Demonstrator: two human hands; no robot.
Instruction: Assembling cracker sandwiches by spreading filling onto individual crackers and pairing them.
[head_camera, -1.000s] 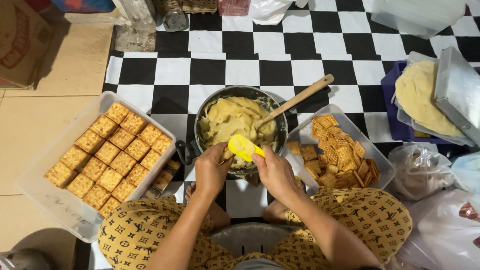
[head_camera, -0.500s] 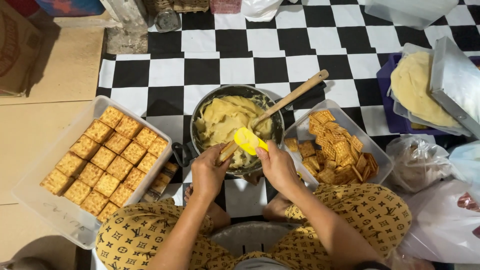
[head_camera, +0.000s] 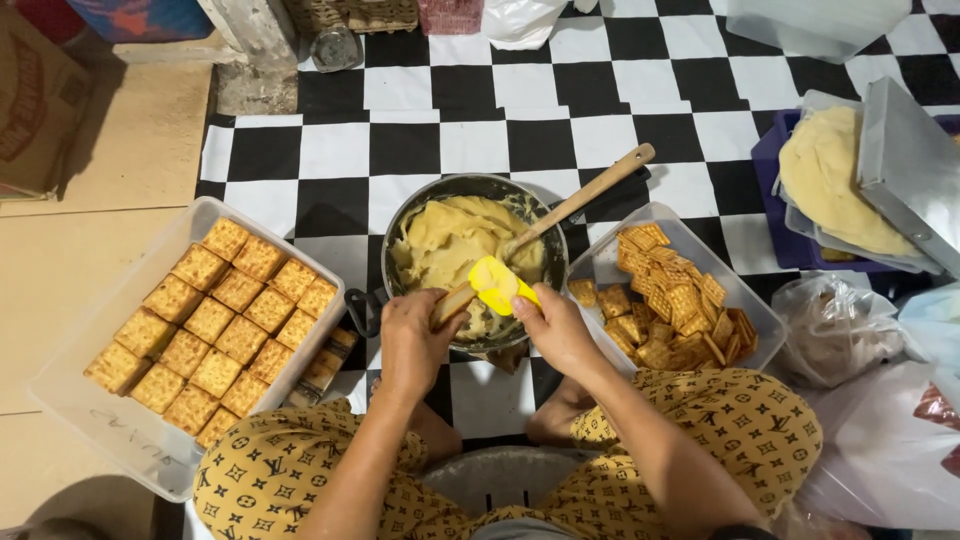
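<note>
Two hands meet over the near rim of a dark metal pan (head_camera: 400, 225) that sits on the black-and-white checked floor (head_camera: 420, 145). The left hand (head_camera: 415, 335) pinches a single square cracker (head_camera: 455, 300) between thumb and fingers, holding it level just above the pan's near edge. The right hand (head_camera: 555, 330) has its fingers wrapped tight around a yellow spatula (head_camera: 497, 285), whose blade rests on or just over the cracker. Inside the pan lies a pale yellow paste (head_camera: 450, 235), and a wooden spoon (head_camera: 580, 200) leans in it with its handle pointing far right, over the rim.

To the left stands a clear plastic box (head_camera: 110, 420) packed with neat rows of filled cracker squares (head_camera: 215, 315). To the right, touching the pan's side, a second clear tray (head_camera: 690, 235) holds a loose heap of plain crackers (head_camera: 665, 300). Further right are a mound of dough (head_camera: 825, 180) in a lined container, a metal tray (head_camera: 905, 170) leaning on it, and plastic bags (head_camera: 835, 325).

The cracker looks thin and brittle, so too firm a press of the blade could snap it in the pinch. Paste could also slide off the spatula's edge onto the floor or onto the patterned trousers (head_camera: 270, 470) beneath, since the work hangs right at the rim. A stray elbow could knock the leaning spoon out of the pan.
</note>
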